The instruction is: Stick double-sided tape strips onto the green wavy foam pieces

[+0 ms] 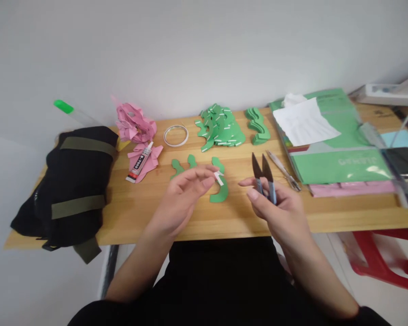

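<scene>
Between the thumb and index finger of my left hand (187, 194) is a small piece of white tape (219, 178). Just behind it on the table lies a curved green cutout (220, 192); another green cutout (177, 168) is partly hidden by the same hand. My right hand (280, 203) is closed around dark snips (267, 174), their two blades apart and pointing away from me. Farther back are a pile of green cutouts with white strips (221, 127), a neat stack of green cutouts (257, 126) and a tape roll (176, 136).
A black bag (78, 185) covers the table's left end. Pink pieces (136, 122) and a glue tube (139, 163) lie beside it. On the right are a pen-like tool (284, 170), a green package (340, 165), white tissue (306, 122) and a phone (403, 160).
</scene>
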The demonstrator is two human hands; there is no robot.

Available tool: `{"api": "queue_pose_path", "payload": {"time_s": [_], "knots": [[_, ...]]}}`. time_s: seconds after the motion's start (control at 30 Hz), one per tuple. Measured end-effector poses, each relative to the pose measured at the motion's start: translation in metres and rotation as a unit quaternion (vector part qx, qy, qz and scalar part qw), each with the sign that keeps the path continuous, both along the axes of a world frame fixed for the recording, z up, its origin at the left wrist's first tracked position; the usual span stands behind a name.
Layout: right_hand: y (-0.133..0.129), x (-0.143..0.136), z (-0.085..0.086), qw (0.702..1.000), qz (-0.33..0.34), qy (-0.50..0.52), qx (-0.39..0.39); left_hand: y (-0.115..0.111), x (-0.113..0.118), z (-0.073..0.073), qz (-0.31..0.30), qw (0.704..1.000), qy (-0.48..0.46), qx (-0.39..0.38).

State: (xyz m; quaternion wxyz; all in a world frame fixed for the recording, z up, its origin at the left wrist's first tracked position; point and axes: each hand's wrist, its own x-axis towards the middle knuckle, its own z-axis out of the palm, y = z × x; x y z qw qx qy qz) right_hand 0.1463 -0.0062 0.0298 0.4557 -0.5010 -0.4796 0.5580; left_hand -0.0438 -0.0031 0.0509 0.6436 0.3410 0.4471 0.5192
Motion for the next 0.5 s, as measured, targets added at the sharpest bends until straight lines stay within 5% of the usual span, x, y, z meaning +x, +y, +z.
{"api": "queue_pose_path", "payload": {"time_s": [0.3, 0.5], "knots": [[0.012, -0.024, 0.008, 0.997, 0.051, 0.049, 0.013, -0.003, 0.011, -0.007, -0.032, 0.998, -0.033, -0.044], [0.022, 0.002, 0.003, 0.986, 0.073, -0.133, 0.066, -0.003, -0.002, -0.005, -0.11, 0.992, -0.003, -0.058]]}}
